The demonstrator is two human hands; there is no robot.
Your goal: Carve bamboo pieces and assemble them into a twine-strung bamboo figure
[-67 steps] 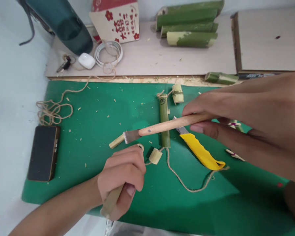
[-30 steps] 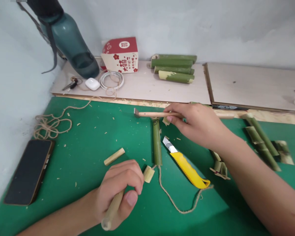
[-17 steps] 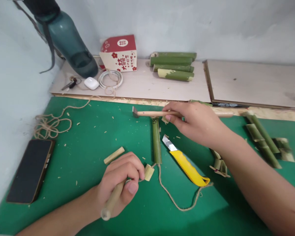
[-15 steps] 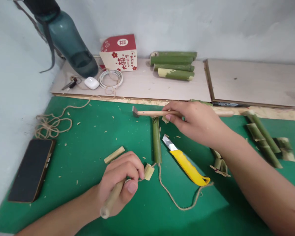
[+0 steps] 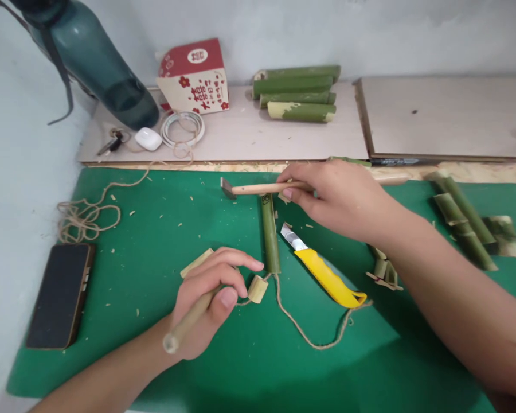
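Observation:
My left hand (image 5: 212,298) closes around a thin bamboo stick (image 5: 189,321), its index finger stretched toward the green bamboo tube. A short pale bamboo piece (image 5: 258,288) threaded on twine (image 5: 305,338) lies just past the fingertips. The green bamboo tube (image 5: 270,235), with a small face drawn at its far end, lies on the mat between my hands. Across that far end, my right hand (image 5: 327,192) grips the wooden handle of a small hammer (image 5: 258,188), metal head to the left. A yellow utility knife (image 5: 324,275), blade out, lies below my right hand. Another pale bamboo piece (image 5: 195,264) is partly behind my left hand.
A phone (image 5: 60,295) and a twine coil (image 5: 86,221) lie at left. Bamboo pieces (image 5: 464,223) sit at right, with a small bamboo assembly (image 5: 384,272) nearer. On the raised board are a bottle (image 5: 107,69), box (image 5: 193,80), tape roll (image 5: 183,129) and bamboo lengths (image 5: 296,94).
My left index finger has straightened out toward the green tube, while the stick stays in that hand. My right hand keeps hold of the hammer. The whole view has shifted slightly.

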